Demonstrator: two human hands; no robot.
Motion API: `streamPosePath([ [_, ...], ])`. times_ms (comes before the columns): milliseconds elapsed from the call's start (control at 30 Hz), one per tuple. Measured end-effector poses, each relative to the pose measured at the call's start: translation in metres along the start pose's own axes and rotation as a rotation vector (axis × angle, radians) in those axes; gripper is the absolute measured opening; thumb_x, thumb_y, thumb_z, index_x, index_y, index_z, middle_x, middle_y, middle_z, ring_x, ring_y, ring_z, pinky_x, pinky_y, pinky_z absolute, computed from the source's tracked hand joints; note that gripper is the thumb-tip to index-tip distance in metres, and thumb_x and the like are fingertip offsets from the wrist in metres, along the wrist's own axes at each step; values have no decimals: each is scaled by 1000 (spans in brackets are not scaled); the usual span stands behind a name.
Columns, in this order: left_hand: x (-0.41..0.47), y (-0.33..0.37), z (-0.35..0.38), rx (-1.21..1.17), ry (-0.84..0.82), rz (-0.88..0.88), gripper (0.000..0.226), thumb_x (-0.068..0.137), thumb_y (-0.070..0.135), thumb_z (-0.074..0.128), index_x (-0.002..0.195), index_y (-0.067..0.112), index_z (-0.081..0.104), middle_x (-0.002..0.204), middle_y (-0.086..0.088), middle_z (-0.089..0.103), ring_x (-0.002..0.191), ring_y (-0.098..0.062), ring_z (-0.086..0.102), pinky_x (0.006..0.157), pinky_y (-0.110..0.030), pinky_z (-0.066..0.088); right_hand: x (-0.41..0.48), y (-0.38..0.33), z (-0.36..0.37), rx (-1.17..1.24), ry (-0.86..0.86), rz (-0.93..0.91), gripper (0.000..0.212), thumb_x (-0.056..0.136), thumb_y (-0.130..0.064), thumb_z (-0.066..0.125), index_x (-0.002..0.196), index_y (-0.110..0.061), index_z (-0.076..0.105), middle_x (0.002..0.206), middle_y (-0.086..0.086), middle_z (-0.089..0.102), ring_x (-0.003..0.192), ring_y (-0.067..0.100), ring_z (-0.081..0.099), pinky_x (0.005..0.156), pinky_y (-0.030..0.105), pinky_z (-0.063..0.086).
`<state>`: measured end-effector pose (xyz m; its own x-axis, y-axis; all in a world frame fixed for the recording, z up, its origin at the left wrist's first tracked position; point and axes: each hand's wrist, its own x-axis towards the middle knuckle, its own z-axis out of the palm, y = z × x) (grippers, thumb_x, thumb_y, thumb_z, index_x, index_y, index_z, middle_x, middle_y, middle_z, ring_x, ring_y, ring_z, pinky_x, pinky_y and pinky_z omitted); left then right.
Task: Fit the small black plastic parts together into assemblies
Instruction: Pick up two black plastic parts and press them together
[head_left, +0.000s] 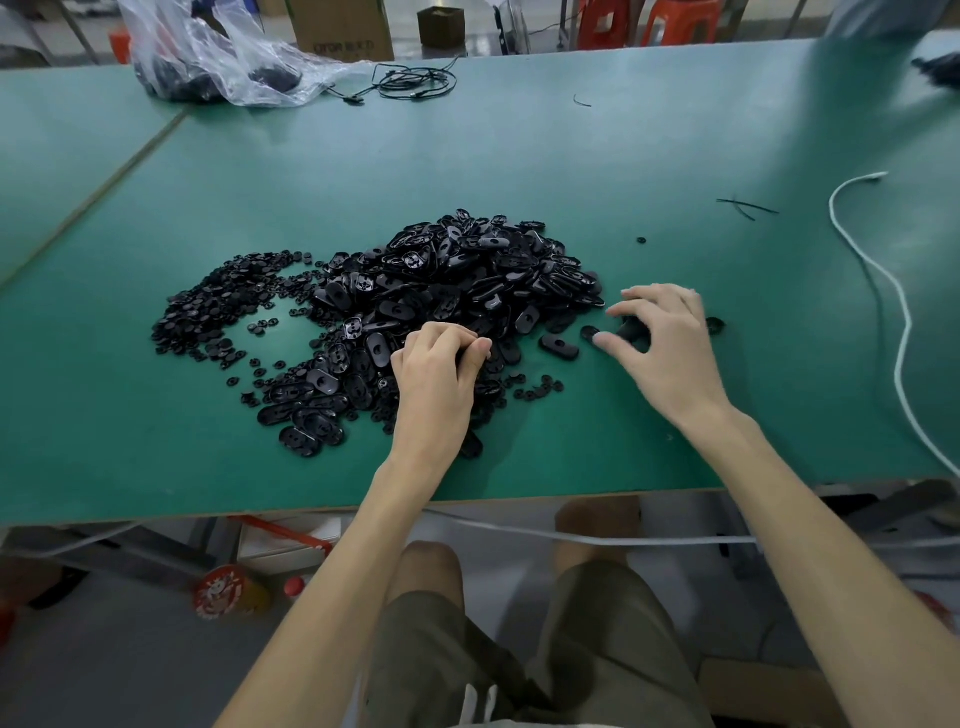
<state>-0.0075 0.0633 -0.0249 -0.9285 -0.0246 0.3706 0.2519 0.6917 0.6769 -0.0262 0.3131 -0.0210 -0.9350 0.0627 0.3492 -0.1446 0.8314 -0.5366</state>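
We curl our left hand (439, 366) into the parts pile (467, 270) at its six o'clock edge, its catch hidden, while our right hand (667, 345) at four o'clock pinches a loose part (631, 328) clear, likely for fitting.

Heaped black oval shells (467, 275) lie beside scattered small discs (218, 306).

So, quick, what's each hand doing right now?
Left hand: curled over the pile; cannot tell if holding anything.
Right hand: gripping a black part.
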Motion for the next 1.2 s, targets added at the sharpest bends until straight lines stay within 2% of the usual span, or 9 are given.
streamPosePath([
  [233,-1,1,-1,-22,6,11,20,102,30,64,99,14,75,108,4,64,110,-16,53,93,-25,21,-2,-11,12,-54,26,16,16,95,-16,76,102,-1,78,111,5,67,123,24,43,108,35,38],
  [333,-2,2,-2,-18,18,14,18,99,33,68,99,18,78,99,4,62,103,-15,51,93,-25,21,-4,-20,12,63,90,74,15,96,-21,75,104,-9,79,98,2,67,113,24,49,100,36,44],
  [433,-2,3,-3,-36,22,8,18,99,35,67,100,20,78,91,6,60,96,-15,54,95,-16,19,-5,-31,11,310,38,156,14,96,-23,76,107,-16,80,88,-8,71,88,0,63,82,15,47],
  [500,-1,3,-3,-87,6,-1,17,99,32,67,101,19,77,92,5,61,93,-18,58,103,-26,31,-9,-39,13,387,-23,163,16,96,-20,75,111,-17,79,91,-11,75,85,-4,67,81,13,50],
  [567,-2,4,-3,-129,-2,-8,13,99,29,69,102,18,76,93,5,63,91,-19,61,99,-45,46,-13,-44,18,470,-73,177,19,98,-15,73,116,-16,79,97,-7,78,92,2,71,87,21,54],
  [633,-2,6,-4,-141,3,-18,10,99,26,70,103,19,76,94,7,64,93,-19,62,96,-49,49,-17,-47,24,532,-89,199,22,99,-10,70,119,-13,78,102,-4,79,96,6,72,88,25,55],
  [833,-2,5,-3,-137,-10,-5,20,100,7,66,118,13,73,106,7,64,102,-11,64,90,-10,46,-24,-48,27,668,-38,223,20,95,-6,73,108,-20,78,95,-6,80,92,6,76,86,23,57],
  [1033,-3,6,-2,-123,-11,34,22,100,8,67,120,15,72,109,9,63,99,-2,61,91,-12,48,-26,-47,23,650,43,242,18,96,-11,72,111,-21,77,88,-5,77,82,6,70,79,26,56],
  [1200,-2,8,-3,-196,24,-14,16,97,13,73,112,19,72,101,9,71,95,3,65,86,-7,47,-14,-33,11,452,171,256,17,99,-13,65,109,-25,72,82,-11,70,72,8,62,73,24,51],
])
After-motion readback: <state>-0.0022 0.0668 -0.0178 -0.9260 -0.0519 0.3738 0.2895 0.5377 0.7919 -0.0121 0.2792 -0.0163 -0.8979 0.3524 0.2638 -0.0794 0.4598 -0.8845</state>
